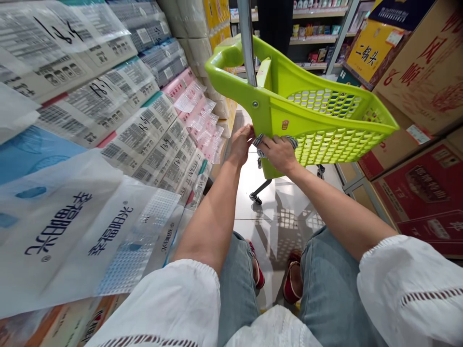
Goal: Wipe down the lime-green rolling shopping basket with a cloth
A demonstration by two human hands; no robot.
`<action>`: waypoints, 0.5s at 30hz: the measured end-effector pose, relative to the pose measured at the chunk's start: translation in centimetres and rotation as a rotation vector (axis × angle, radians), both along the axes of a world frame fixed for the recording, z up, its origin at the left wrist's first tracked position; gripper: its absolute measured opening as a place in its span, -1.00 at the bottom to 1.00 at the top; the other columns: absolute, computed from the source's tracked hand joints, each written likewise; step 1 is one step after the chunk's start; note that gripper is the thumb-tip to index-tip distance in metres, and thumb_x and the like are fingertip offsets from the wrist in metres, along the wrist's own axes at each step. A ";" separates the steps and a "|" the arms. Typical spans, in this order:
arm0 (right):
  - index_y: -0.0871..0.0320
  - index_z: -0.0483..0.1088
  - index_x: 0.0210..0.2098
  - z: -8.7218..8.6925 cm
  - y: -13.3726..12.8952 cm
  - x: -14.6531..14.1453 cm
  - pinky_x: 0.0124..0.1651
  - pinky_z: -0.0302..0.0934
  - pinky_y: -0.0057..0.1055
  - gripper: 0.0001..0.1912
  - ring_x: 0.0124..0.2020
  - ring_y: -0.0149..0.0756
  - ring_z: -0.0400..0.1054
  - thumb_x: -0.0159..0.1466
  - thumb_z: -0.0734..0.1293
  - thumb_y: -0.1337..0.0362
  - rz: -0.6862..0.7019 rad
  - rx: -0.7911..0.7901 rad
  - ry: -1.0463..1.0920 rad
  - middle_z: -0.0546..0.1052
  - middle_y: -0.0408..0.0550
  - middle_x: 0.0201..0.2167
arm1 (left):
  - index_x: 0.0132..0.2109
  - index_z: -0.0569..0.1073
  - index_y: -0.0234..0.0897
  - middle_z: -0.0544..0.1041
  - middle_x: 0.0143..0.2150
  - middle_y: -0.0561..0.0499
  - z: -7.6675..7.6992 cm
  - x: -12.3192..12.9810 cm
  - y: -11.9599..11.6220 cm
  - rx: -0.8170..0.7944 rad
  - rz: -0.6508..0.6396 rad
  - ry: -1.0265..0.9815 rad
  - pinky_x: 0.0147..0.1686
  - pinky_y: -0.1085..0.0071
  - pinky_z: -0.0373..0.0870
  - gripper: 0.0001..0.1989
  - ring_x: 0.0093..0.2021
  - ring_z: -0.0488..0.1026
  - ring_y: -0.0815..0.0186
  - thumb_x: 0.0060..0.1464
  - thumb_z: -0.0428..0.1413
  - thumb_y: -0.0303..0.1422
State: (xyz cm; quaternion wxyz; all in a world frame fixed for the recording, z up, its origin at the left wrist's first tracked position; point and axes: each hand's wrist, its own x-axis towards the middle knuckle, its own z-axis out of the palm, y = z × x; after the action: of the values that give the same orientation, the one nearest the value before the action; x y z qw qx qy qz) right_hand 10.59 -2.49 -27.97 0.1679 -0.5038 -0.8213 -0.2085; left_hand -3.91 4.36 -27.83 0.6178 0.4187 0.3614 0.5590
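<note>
A lime-green plastic shopping cart (269,103) with lattice sides stands in front of me on small dark casters. My right hand (280,152) presses a grey-and-white striped cloth (261,144) against the lower side panel, its fingers curled over the fabric. At the panel's left edge, my left hand (243,142) touches the plastic with bent fingers; its fingertips are partly hidden from view. A metal pole (246,43) rises from the cart's side above both hands. A small orange sticker (285,125) shows just above my right hand.
Stacked tissue packs (130,125) line the left side, with large white plastic packs (83,226) nearer me. Cardboard cartons (423,188) form the right side. Behind the cart are store shelves (314,38) and a person in dark clothing (275,24). The tiled floor (249,224) lies between.
</note>
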 end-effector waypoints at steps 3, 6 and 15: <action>0.09 0.34 0.13 2.0 0.5 0.2 -0.03 0.00 -0.16 -0.57 -0.01 -0.06 0.21 0.44 -0.02 0.26 -0.083 0.109 0.109 0.37 0.11 0.16 | -0.27 0.46 -0.27 0.53 -0.33 0.05 -2.4 0.7 -0.3 -0.080 -0.010 0.051 -0.11 0.47 0.39 -0.83 -0.24 0.48 0.41 0.13 0.17 -0.24; 0.09 0.32 0.14 2.3 1.0 -0.1 -0.04 -0.01 -0.15 -0.57 -0.01 -0.05 0.21 0.44 -0.03 0.26 -0.137 0.126 0.148 0.34 0.12 0.19 | -0.36 0.43 -0.27 0.49 -0.40 0.07 -4.3 1.5 -0.4 -0.175 -0.041 0.049 -0.15 0.46 0.39 -0.80 -0.31 0.44 0.41 0.15 0.13 -0.24; 0.21 0.42 -0.01 -6.4 0.8 -0.6 -0.17 -0.07 -0.20 -0.57 -0.14 -0.13 0.23 0.42 -0.03 0.35 0.038 -0.124 -0.072 0.48 0.14 -0.04 | -0.34 0.48 -0.29 0.47 -0.47 0.07 -4.9 0.9 0.8 -0.232 -0.083 0.021 -0.29 0.49 0.34 -0.84 -0.39 0.40 0.41 0.13 0.12 -0.30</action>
State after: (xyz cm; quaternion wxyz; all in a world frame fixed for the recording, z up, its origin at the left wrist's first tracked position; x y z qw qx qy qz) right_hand 10.03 -1.67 -34.36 0.1105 -0.4898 -0.8475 -0.1722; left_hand -2.99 5.17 -32.73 0.6809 0.3647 0.4125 0.4830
